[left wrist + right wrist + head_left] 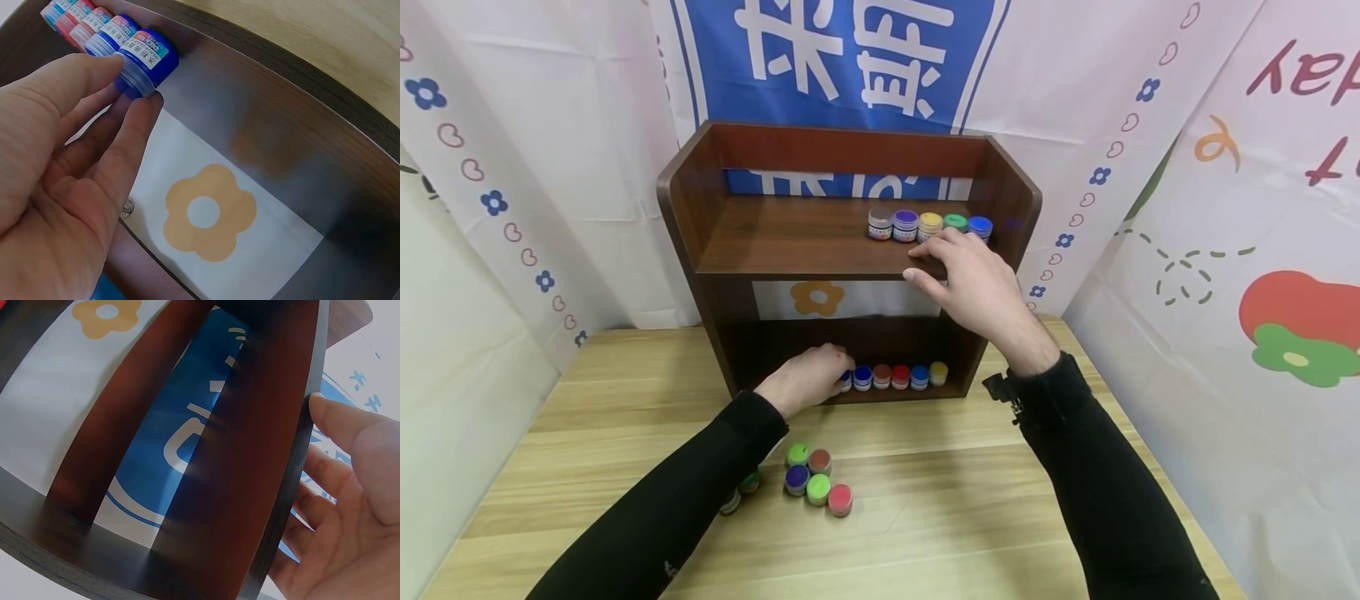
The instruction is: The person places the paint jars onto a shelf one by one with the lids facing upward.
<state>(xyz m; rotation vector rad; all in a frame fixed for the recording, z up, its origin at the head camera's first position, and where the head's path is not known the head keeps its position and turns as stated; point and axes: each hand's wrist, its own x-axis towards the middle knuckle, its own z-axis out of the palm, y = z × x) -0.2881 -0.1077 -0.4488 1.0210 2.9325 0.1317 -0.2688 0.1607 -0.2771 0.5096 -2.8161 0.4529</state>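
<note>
In the left wrist view, my left hand [69, 144] pinches a blue paint jar [153, 56] between thumb and fingers. That jar is at the left end of a row in the lower compartment of a dark wooden shelf [805, 258]. Beside it in the row are another blue jar [862, 377], a brown one, a red one [900, 377] and others. My right hand [973, 283] is at the right of the upper shelf, fingers loosely bent and holding nothing. Behind its fingers stand a purple-lidded jar [906, 225], a yellow one [929, 225] and others, some partly hidden.
On the wooden table [925, 517] before the shelf lies a cluster of paint jars, among them a pink one [840, 500] and a purple one [797, 479]. My left forearm partly covers more jars [730, 502]. Printed cloth [580, 150] hangs behind and at the sides.
</note>
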